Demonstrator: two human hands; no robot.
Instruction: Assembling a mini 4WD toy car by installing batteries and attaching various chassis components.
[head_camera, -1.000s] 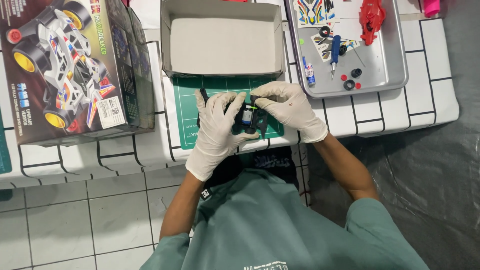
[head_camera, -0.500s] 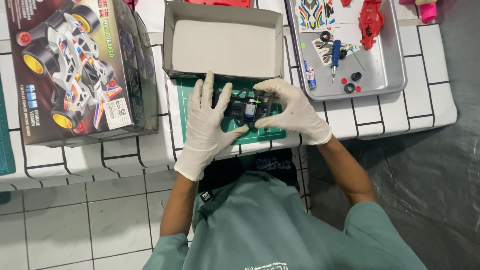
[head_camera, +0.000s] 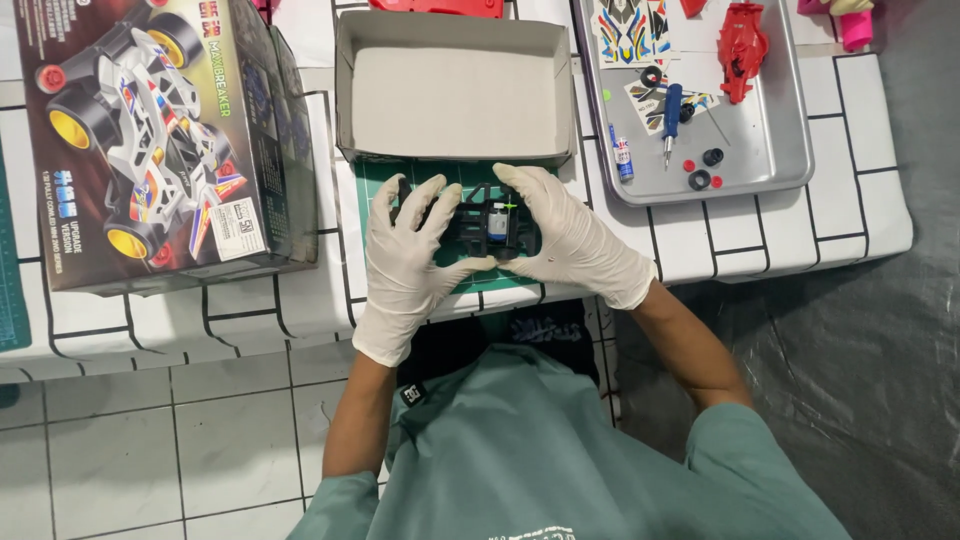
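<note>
Black toy-car chassis (head_camera: 490, 228): clamped between fingers of gloved left hand (head_camera: 408, 262) and right hand (head_camera: 570, 240), over green cutting mat (head_camera: 372, 185) near tabletop's front edge; left fingers now curled around it, splayed flat earlier.

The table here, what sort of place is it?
Probably a hobby bench for building toy car kits. A printed kit box lies beside an open cardboard tray, a metal tray holds small parts, and gloved hands hold a black chassis above a green cutting mat.

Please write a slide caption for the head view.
Gloved left hand and right hand hold a black toy-car chassis over a green mat.
</note>
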